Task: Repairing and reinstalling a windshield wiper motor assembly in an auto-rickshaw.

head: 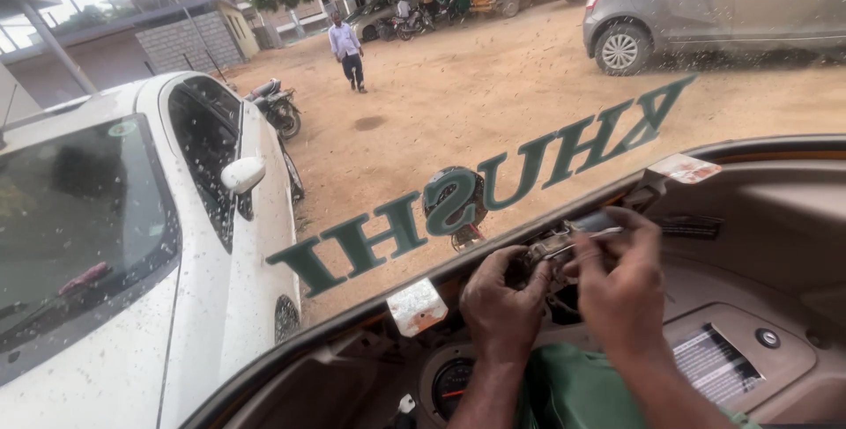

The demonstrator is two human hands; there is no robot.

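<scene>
Setting: the view looks out from inside a vehicle, over the dashboard [758,244] and through the windscreen [493,121], which carries large green lettering.
Left hand [504,301]: raised above the dashboard, fingers curled up toward the left end of a small metal part [564,240]; it seems to pinch that end, though the fingertips are partly hidden.
Right hand [621,284]: just right of the left one and a little higher, thumb and forefinger closed on the right end of the part.
Part: a slim greyish piece, blurred, kind not clear; held in the air close to the base of the glass, above the gauge [451,385].
Long axis: it runs left to right and rises slightly toward the right, spanning the gap between the two hands.
Nearer hand: both touch it; the right covers more of it, the left holds only the tip.
Direction from grip: the part lies up and forward of both palms, toward the glass.
Cloth [582,389]: green, bunched under the forearms.
Outside: a white car [115,244] stands close on the left, a grey car [705,6] farther off, motorbikes [278,107] beside the white car, and a person [346,50] walking on the dirt yard.
</scene>
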